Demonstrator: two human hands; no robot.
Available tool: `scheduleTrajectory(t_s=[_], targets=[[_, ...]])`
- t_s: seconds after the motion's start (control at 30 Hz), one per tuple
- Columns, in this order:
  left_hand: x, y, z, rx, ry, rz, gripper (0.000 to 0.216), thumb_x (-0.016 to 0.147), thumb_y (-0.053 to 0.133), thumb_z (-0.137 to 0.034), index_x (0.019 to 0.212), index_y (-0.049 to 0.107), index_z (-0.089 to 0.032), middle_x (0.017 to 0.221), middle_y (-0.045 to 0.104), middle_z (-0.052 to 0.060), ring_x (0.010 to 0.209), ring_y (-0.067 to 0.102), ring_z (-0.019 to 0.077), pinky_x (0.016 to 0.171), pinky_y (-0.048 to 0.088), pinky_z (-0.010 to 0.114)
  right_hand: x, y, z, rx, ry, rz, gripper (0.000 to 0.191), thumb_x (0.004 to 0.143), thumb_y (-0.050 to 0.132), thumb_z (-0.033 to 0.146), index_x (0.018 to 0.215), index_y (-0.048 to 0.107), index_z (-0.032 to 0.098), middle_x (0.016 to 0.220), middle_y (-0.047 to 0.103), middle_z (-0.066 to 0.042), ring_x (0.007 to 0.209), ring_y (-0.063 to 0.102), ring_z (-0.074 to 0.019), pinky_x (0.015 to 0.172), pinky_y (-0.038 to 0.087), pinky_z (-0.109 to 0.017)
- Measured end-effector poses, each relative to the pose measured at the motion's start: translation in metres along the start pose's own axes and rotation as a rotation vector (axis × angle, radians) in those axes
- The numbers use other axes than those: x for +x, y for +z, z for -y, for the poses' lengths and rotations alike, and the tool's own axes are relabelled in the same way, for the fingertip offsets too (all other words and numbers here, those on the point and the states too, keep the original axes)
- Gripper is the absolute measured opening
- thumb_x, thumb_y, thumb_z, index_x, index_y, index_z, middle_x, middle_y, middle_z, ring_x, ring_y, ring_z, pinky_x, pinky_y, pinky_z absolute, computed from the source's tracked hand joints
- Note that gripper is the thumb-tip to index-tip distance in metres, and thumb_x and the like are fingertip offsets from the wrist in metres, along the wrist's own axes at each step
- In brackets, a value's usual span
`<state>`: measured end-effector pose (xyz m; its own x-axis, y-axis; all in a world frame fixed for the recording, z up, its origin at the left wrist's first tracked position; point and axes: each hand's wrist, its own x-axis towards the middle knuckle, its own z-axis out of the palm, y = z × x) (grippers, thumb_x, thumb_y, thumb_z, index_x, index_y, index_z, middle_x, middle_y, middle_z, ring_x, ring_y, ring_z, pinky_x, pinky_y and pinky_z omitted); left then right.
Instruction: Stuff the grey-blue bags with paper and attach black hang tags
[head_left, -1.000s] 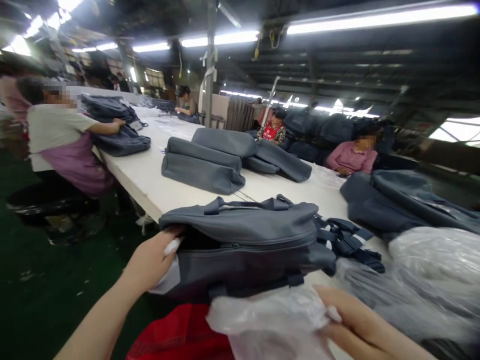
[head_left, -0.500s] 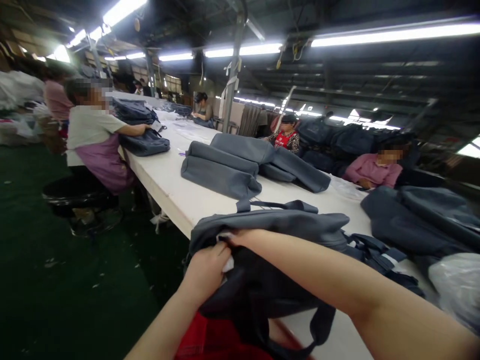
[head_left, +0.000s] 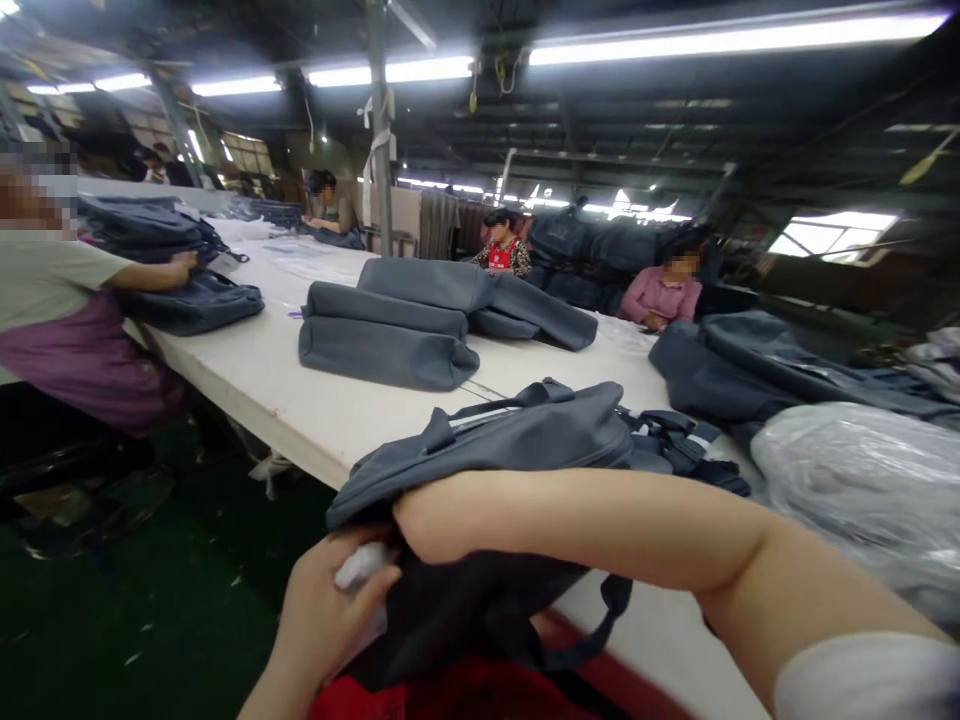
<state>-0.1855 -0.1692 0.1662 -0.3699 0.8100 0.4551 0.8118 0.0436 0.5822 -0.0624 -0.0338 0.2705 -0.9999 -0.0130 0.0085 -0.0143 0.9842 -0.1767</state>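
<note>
A dark blue-grey bag (head_left: 510, 432) with strap handles lies at the table's near edge, its dark opening facing me. My left hand (head_left: 322, 600) is at the left end of this opening, thumb and fingers curled round a crumpled white wad (head_left: 361, 567), thin like paper or plastic. The fingertips go behind the bag's rim. My right hand is inside the bag up to the wrist, so its fingers are hidden; only the forearm (head_left: 570, 515) shows, crossing in front of the bag. One loop handle (head_left: 611, 620) hangs down below the opening.
More grey bags (head_left: 382, 350) lie farther up the white table (head_left: 300, 410). Dark straps (head_left: 682, 440) and a clear plastic bundle (head_left: 847, 480) are to the right. A co-worker in a purple apron (head_left: 82, 350) handles bags at the left; others sit across the table.
My right hand has slid into the bag, out of sight. The left hand has moved down and left, showing more of the white wad. The view has turned right.
</note>
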Motion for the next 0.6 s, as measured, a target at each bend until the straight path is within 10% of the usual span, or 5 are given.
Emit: scheduleTrajectory(t_s=[0.13,0.33,0.6], targets=[[0.003,0.007,0.002,0.177,-0.153,-0.056,0.043,0.091,0.043,-0.048,0.074,0.073,-0.022,0.069,0.073,0.005,0.067,0.069,0.0261,0.059,0.053,0.032,-0.055,-0.044,0.021,-0.071,-0.33,0.117,0.016,0.085,0.062,0.028,0.074,0.067,0.018,0.081,0.071,-0.003,0.079,0.064,-0.0168,0.079,0.051,-0.029],[0.025,0.015,-0.011,-0.065,-0.032,-0.002,0.031,0.088,0.052,-0.042,0.099,0.074,-0.024,0.102,0.075,0.003,0.099,0.068,0.0263,0.092,0.052,0.036,-0.133,-0.061,-0.023,-0.188,0.168,-0.211,0.06,0.073,0.075,0.036,0.126,0.056,0.017,0.129,0.058,-0.012,0.118,0.053,-0.0265,0.104,0.042,-0.042],[0.048,0.025,-0.102,0.047,0.242,0.207,0.037,0.084,0.06,-0.056,0.087,0.07,-0.02,0.085,0.073,0.005,0.078,0.066,0.0212,0.073,0.05,0.031,-0.158,-0.029,-0.058,-0.284,0.161,-0.292,0.076,0.077,0.073,0.035,0.144,0.039,0.019,0.147,0.043,-0.014,0.134,0.04,-0.0276,0.114,0.032,-0.048]])
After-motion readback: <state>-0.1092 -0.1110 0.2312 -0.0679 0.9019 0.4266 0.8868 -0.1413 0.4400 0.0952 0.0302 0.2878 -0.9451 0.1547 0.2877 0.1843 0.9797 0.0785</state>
